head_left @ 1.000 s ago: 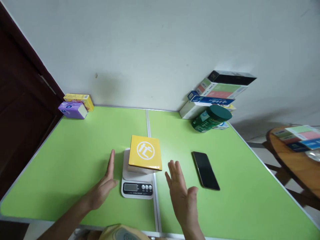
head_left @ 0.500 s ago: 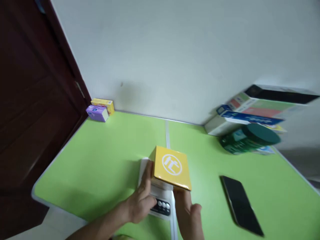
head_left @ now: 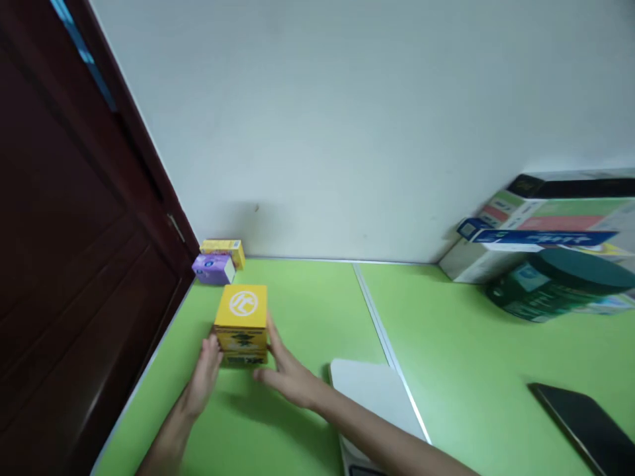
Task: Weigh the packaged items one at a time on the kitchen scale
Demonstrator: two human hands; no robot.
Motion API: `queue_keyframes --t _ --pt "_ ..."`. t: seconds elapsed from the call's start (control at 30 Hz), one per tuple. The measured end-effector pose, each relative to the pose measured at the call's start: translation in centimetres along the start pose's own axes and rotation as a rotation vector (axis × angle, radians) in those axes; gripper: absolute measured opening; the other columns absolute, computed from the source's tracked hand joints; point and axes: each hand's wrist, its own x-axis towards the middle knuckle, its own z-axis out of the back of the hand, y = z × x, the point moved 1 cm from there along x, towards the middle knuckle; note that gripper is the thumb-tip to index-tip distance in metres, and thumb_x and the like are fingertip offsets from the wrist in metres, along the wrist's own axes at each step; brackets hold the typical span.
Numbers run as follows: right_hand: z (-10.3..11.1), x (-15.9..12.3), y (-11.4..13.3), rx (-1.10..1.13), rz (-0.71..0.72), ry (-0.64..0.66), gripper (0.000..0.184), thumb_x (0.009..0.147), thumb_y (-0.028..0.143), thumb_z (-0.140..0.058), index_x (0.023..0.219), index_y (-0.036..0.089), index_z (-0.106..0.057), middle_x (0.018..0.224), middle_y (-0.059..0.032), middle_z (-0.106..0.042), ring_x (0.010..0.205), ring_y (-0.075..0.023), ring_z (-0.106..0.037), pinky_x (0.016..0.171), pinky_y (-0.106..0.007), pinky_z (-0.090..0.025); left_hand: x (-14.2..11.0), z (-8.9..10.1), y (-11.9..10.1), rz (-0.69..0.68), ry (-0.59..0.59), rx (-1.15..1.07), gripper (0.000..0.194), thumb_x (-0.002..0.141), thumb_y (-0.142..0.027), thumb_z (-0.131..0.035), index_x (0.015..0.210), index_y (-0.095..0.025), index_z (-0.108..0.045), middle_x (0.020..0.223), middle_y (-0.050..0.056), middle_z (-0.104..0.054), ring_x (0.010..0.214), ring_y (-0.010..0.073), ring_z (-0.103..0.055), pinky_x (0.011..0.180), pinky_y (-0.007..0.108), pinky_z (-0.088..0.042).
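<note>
A yellow box (head_left: pixel 242 324) with a round white logo on its top is between my two hands on the left part of the table. My left hand (head_left: pixel 204 375) presses its fingers against the box's left side. On the opposite side my right hand (head_left: pixel 290 377) grips it, the thumb standing off the near face. Whether the box's underside touches the table I cannot tell. Under my right forearm lies a flat white kitchen scale (head_left: pixel 370 387), partly covered by the arm, with nothing on its plate.
A purple box (head_left: pixel 213 270) and a yellow carton (head_left: pixel 233 250) stand by the wall at the back left. On the right are a green tub (head_left: pixel 555 287), stacked boxes (head_left: pixel 560 211) and a black phone (head_left: pixel 590 423). The green table (head_left: pixel 307 291) meets a dark door (head_left: pixel 74 264).
Both hands have carried the yellow box from over the scale to the table's left side, near the small boxes. The scale's plate is now uncovered. The view has shifted.
</note>
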Motion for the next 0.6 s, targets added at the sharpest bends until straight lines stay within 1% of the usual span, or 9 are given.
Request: queue_keyframes --t 0.07,0.13,0.17,0.23,0.3,0.4,0.5,0.6 --pt "-2.0 5.2 -0.7 -0.048 0.026 0.028 0.117 0.070 0.023 -0.069 0.149 0.023 0.019 0.160 -0.0067 0.019 0.147 -0.0244 0.013 0.118 -0.045 0.002 3.0 3.2 -1.1 -0.039 -0.116 -0.025 0.068 0.086 -0.067 -0.037 0.133 -0.021 -0.054 0.141 0.010 -0.053 0.142 0.0256 -0.029 0.117 0.043 -0.020" --pt "-3.8 9.6 -1.6 -0.103 -0.023 0.046 0.123 0.065 0.022 -0.072 0.149 0.017 0.018 0.159 -0.0113 0.020 0.146 -0.0257 0.017 0.118 -0.043 0.003 5.8 5.8 -2.1 -0.104 -0.184 -0.056 0.065 0.087 -0.066 -0.037 0.130 -0.020 -0.056 0.137 0.010 -0.056 0.139 0.0266 -0.036 0.114 0.043 -0.028" --pt "-4.6 11.3 -2.0 -0.126 -0.044 0.051 0.125 0.063 0.021 -0.073 0.149 0.015 0.018 0.158 -0.0134 0.021 0.145 -0.0262 0.019 0.118 -0.043 0.003 7.1 6.7 -2.5 -0.140 -0.208 -0.075 0.064 0.087 -0.065 -0.038 0.128 -0.020 -0.057 0.135 0.011 -0.058 0.138 0.0276 -0.038 0.113 0.044 -0.031" --pt "-5.6 14.1 -2.7 -0.157 -0.056 0.042 0.126 0.062 0.021 -0.073 0.148 0.012 0.018 0.158 -0.0156 0.022 0.145 -0.0266 0.020 0.118 -0.042 0.002 9.4 8.1 -3.1 -0.197 -0.246 -0.098 0.063 0.085 -0.066 -0.042 0.125 -0.020 -0.059 0.131 0.012 -0.060 0.135 0.0295 -0.041 0.109 0.046 -0.036" --pt "-6.1 16.1 -3.1 -0.162 -0.044 0.011 0.124 0.063 0.021 -0.071 0.149 0.014 0.018 0.158 -0.0141 0.021 0.145 -0.0264 0.020 0.118 -0.044 0.001 11.5 8.7 -3.6 -0.237 -0.262 -0.101 0.062 0.084 -0.066 -0.044 0.122 -0.020 -0.060 0.129 0.012 -0.062 0.134 0.0302 -0.042 0.107 0.047 -0.038" --pt "-5.9 18.0 -3.2 -0.169 -0.039 -0.027 0.122 0.063 0.022 -0.070 0.150 0.016 0.016 0.159 -0.0126 0.019 0.146 -0.0271 0.018 0.118 -0.046 -0.001 14.0 8.7 -4.4 -0.280 -0.248 -0.098 0.061 0.086 -0.066 -0.040 0.122 -0.021 -0.059 0.129 0.011 -0.061 0.133 0.0289 -0.044 0.106 0.046 -0.039" --pt "-5.4 19.3 -3.3 -0.180 -0.040 -0.051 0.122 0.063 0.023 -0.071 0.150 0.015 0.014 0.159 -0.0135 0.018 0.146 -0.0286 0.016 0.118 -0.047 -0.002 15.6 8.0 -5.0 -0.317 -0.227 -0.091 0.062 0.086 -0.066 -0.039 0.123 -0.021 -0.059 0.128 0.010 -0.062 0.129 0.0278 -0.048 0.105 0.043 -0.041" --pt "-5.1 20.1 -3.5 -0.171 -0.014 -0.053 0.123 0.063 0.024 -0.072 0.150 0.015 0.014 0.159 -0.0138 0.020 0.146 -0.0296 0.016 0.118 -0.047 -0.004 16.5 7.4 -5.2 -0.344 -0.213 -0.054 0.062 0.085 -0.066 -0.041 0.122 -0.020 -0.060 0.126 0.010 -0.064 0.127 0.0274 -0.050 0.106 0.041 -0.040"
